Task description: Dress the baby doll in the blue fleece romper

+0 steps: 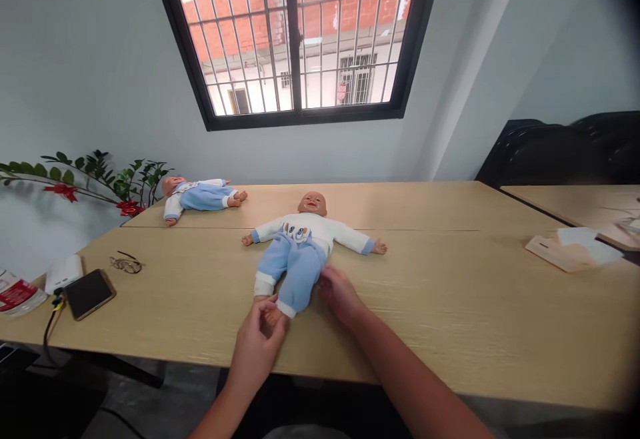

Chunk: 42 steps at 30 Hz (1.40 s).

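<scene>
A baby doll in a white top and light blue trousers lies on its back on the table, head away from me and arms spread wide. My left hand is at the doll's feet, thumb and fingers closed around one foot below the white cuff. Beside the trouser leg on the right, my right hand touches the blue cloth near the hip. Its fingertips are bent against the fabric and partly hidden, so whether they pinch it is unclear.
A second doll lies at the back left near a leafy plant. Glasses, a phone, a white power bank and a plastic container are on the left. Paper packets lie right.
</scene>
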Available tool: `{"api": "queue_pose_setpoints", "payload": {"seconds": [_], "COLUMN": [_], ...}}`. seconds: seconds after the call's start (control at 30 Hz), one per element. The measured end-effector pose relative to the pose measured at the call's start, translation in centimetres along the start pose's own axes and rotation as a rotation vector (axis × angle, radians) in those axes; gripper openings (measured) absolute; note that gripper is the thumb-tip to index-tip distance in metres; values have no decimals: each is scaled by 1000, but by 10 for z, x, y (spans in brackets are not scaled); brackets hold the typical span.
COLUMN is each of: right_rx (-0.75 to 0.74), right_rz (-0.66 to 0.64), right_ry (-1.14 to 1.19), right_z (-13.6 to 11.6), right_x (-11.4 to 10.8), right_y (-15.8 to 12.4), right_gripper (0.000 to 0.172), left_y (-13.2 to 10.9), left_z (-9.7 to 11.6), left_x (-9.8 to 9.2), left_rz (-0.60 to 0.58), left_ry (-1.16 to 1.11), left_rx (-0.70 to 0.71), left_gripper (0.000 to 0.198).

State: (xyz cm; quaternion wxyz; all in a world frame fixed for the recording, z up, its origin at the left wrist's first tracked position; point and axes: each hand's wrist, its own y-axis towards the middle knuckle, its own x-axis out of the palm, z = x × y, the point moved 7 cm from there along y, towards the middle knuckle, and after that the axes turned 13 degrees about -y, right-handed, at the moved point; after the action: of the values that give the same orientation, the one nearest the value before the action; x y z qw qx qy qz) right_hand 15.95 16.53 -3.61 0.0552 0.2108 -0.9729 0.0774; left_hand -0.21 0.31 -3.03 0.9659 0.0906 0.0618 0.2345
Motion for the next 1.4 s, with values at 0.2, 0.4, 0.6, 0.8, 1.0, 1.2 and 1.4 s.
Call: {"api": "queue_pose_setpoints", "payload": {"seconds": [0.2, 0.4, 0.6, 0.8, 1.0, 1.2, 1.4], "right_rx": [-93, -129, -181, -202, -216, -162, -120], "right_rz": [6, -25, -154, 5, 78, 310, 335], "right_ry": [-18, -221, -524, -701, -886, -1125, -1107], "right_z": [-8, -32, -40, -24, -29, -61, -71], "right_x": [-4, -26, -4, 16, 6, -42, -46], "right_y": [10, 16, -3, -1, 1, 14, 20], "right_gripper": [38, 41, 28, 29, 23, 16, 23], "left_y": [3, 7, 9, 7, 11, 19, 16], "left_z": [3, 15, 25, 29, 32, 39, 48], "left_x": [-35, -74, -87, -87, -98, -129, -127], "left_rz": [54, 164, 174, 180, 189, 229, 271], "left_ry": [-156, -200, -231, -226, -233, -270, -385], "left_rx": [-102, -114, -123, -134, -130, -140, -213], "left_gripper": [39, 52, 51, 52, 54, 55, 53]}}
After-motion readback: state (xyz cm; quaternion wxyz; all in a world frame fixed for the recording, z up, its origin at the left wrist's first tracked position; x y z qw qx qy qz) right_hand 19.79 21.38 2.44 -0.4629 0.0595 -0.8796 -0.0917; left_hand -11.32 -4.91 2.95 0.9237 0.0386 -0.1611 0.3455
